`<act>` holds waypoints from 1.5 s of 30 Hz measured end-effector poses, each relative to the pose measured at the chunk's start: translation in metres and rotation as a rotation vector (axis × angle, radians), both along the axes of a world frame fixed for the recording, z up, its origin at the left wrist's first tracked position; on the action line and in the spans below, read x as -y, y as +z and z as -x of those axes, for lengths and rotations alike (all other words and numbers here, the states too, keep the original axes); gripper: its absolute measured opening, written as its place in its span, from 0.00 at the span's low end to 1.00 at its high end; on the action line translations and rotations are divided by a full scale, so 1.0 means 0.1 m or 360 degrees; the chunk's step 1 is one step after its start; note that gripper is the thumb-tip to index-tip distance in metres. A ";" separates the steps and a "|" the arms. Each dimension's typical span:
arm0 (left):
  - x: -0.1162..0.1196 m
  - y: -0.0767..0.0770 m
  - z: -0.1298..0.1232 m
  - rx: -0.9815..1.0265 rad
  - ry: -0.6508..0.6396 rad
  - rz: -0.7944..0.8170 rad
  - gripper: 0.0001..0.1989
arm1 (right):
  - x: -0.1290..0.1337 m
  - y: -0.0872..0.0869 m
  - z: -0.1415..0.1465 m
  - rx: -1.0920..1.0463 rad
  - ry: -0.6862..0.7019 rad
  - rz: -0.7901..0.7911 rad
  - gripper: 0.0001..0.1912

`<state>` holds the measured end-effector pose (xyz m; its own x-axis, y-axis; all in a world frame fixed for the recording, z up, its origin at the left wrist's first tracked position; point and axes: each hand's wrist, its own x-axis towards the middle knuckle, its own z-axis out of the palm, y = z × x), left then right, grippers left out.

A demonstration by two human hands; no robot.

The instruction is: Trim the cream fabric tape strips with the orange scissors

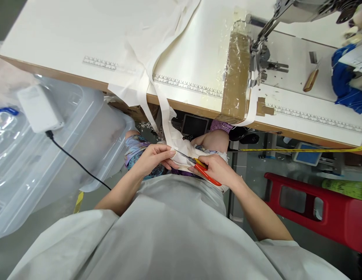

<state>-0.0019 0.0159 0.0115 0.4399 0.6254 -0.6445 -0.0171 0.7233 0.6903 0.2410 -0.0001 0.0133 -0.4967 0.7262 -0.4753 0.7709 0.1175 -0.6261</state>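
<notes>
Over my lap, my left hand (159,156) pinches a strip of white fabric (165,116) that hangs down from the table edge. My right hand (217,168) grips a pair of scissors (208,175) with red and yellow handles. Their blades point left at the cloth, close to my left fingertips. How far the blades are apart is too small to tell. More white cloth lies bunched across my thighs beneath both hands, and the strip runs up onto the white table.
A sewing machine (261,58) stands on the table (192,46) beside a brown taped block (236,70). A wooden-handled tool (311,81) lies to its right. Clear plastic bins (90,116) carrying a white device (39,109) sit at left. A red stool (338,217) and yellow tape measure (300,150) are at right.
</notes>
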 end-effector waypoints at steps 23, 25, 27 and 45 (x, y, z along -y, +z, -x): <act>0.00 0.00 -0.03 -0.0031 -0.0113 0.0031 0.22 | 0.05 -0.07 0.01 -0.0032 -0.0142 -0.0017 0.29; -0.01 -0.01 -0.03 -0.0041 -0.0144 0.0046 0.23 | 0.05 -0.08 0.00 -0.0164 -0.0202 0.0108 0.29; -0.01 -0.01 -0.04 -0.0047 -0.0168 0.0060 0.23 | 0.03 -0.08 0.00 -0.0297 -0.0261 0.0230 0.28; -0.07 0.03 -0.02 0.0024 -0.0303 -0.0059 0.23 | 0.01 -0.14 0.38 -0.0891 -0.0738 0.0475 0.19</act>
